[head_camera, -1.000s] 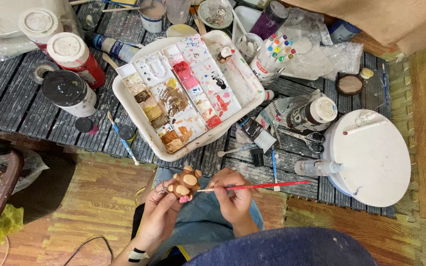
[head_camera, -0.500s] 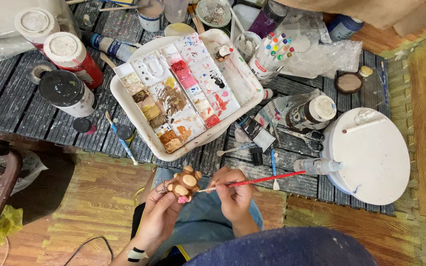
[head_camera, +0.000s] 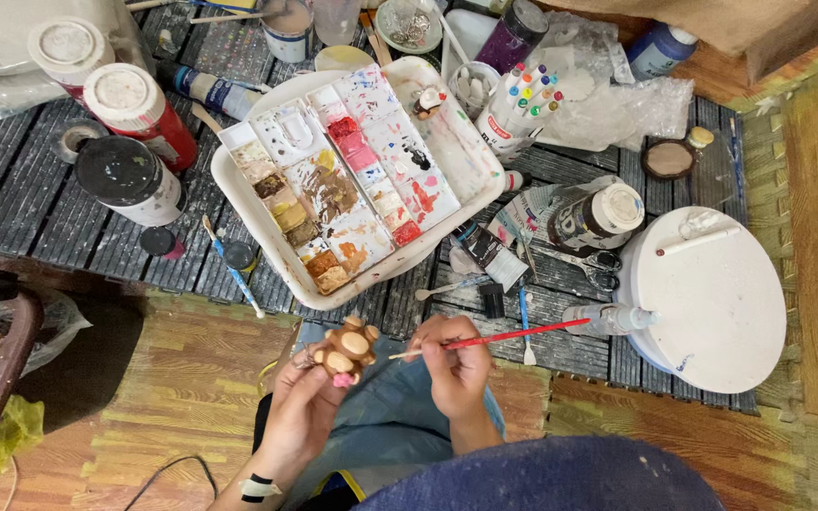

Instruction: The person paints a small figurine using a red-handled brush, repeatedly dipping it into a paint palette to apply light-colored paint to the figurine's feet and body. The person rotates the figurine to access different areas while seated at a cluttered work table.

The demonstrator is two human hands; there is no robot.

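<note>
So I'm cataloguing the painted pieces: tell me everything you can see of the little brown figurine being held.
The small brown bear-like figurine looks like wood or clay, with rounded lobes like ears or paws, lighter tan round faces on them and a pink patch at its lower edge. The left hand holds it up from below, over the lap, just below the white paint palette tray. The bristle tip of the red-handled thin paintbrush, gripped in the right hand, is at or near its right side.

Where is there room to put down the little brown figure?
The round white board at the right is mostly bare, with only a white stick near its far edge. The wooden floor left of the left hand is open too. The dark slatted mat is crowded: the white paint palette tray, jars, tubes, scissors and brushes fill it.
</note>
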